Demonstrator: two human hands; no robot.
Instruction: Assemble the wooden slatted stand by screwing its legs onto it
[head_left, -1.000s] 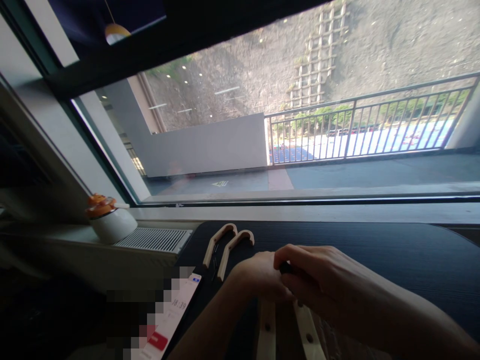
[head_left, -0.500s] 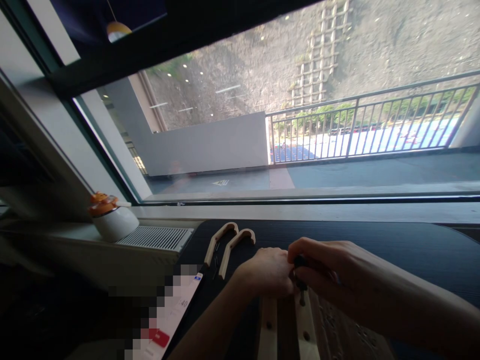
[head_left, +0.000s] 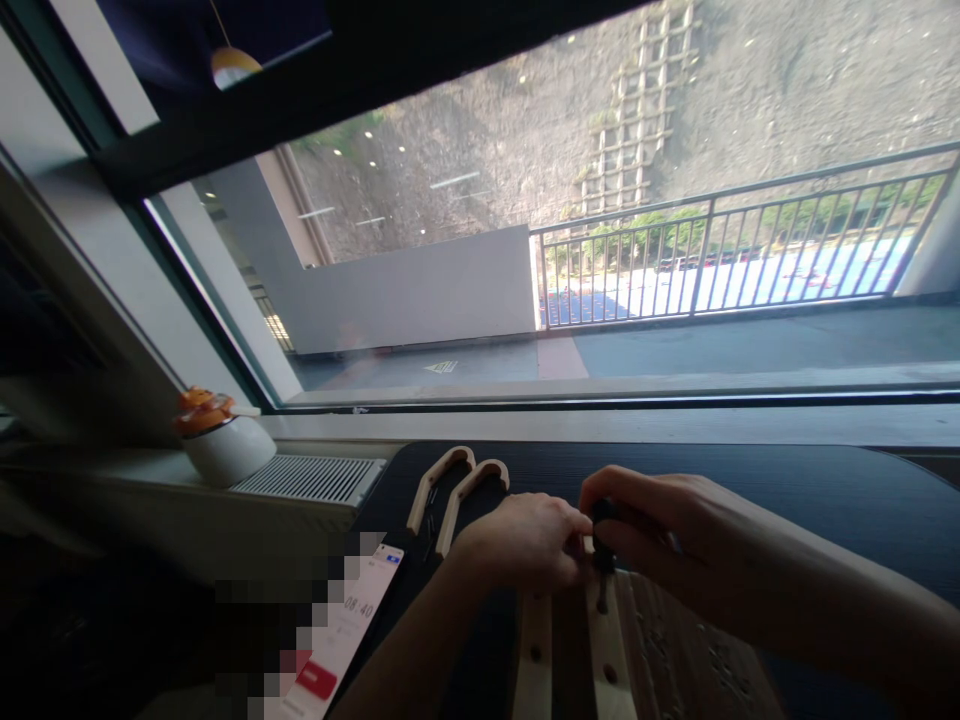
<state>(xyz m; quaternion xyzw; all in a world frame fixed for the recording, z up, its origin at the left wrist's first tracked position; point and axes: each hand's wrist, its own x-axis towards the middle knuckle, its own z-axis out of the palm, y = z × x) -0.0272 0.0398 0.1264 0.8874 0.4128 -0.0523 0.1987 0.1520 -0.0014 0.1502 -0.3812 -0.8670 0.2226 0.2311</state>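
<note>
Running lengthwise away from the person's body, the left-hand pale wooden slat (head_left: 534, 660) and the right-hand pale wooden slat (head_left: 609, 665) lie parallel beneath the hands, with a light perforated panel (head_left: 697, 665) just right of them. At their far ends the right hand (head_left: 667, 540) grips a short black-handled driver (head_left: 602, 555) upright between thumb and curled fingers. Its tip points down onto the right-hand slat, directly below that hand. The left hand (head_left: 525, 545), loosely closed, touches the right at the thumb side, over the left-hand slat's end; what its fingertips pinch cannot be made out. Beyond the left hand, two curved pale wooden hooks (head_left: 450, 490) lie side by side on the ribbed black mat (head_left: 787, 490). Farther left, a white pot with an orange lid (head_left: 221, 445) stands on the sill.
</note>
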